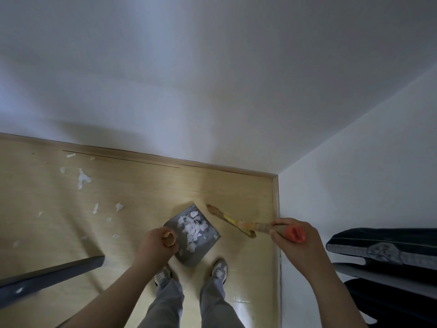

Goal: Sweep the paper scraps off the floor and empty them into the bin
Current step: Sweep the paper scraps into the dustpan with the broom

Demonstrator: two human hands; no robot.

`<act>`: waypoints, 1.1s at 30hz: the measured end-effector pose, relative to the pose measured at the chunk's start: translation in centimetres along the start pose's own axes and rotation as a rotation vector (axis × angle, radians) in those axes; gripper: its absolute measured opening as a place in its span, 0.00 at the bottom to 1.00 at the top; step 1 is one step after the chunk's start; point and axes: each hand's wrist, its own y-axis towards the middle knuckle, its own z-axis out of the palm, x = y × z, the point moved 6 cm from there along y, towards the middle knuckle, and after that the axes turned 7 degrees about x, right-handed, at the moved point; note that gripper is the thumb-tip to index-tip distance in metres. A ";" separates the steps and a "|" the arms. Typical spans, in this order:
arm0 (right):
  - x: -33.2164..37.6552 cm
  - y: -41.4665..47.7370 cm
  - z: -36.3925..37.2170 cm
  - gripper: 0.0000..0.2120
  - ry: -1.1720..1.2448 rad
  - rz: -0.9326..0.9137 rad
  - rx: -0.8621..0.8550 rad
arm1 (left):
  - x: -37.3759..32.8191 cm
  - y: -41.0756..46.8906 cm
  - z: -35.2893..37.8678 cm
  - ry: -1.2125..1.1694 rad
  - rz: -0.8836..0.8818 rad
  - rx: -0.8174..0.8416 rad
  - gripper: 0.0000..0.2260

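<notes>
Clearly the risk lies with the dustpan [192, 259]: the left hand [157, 242] is curled round its wooden handle [169, 237], and any tilt toward the open lip, or a quick swing on the way to a bin that is not in view, would likely spill the pile back out. Right of the dustpan the right hand [293, 235] is clamped on the red-capped end of the broom [233, 222], whose straw head could knock the pan's edge. The paper scraps [192, 229] inside the dustpan are small, white, torn and loosely heaped, light enough to flutter; more loose scraps [83, 178] lie scattered on the floor [142, 190] left of the dustpan, not yet swept
</notes>
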 end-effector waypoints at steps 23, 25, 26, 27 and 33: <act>8.9 5.3 7.1 0.02 -0.164 -0.070 0.211 | 7.8 -9.7 -5.5 -0.301 -0.249 -0.381 0.08; 11.0 5.5 8.7 0.03 -0.187 -0.106 0.252 | 9.1 -10.3 -6.1 -0.342 -0.274 -0.416 0.06; 12.2 5.8 10.0 0.03 -0.215 -0.128 0.279 | 10.0 -10.8 -6.6 -0.367 -0.283 -0.442 0.05; 13.2 5.9 11.0 0.03 -0.245 -0.149 0.303 | 10.8 -11.1 -6.9 -0.377 -0.286 -0.466 0.04; 19.8 5.7 15.9 0.11 -0.286 -0.335 0.384 | 13.9 -13.4 -8.6 -0.454 -0.359 -0.583 0.02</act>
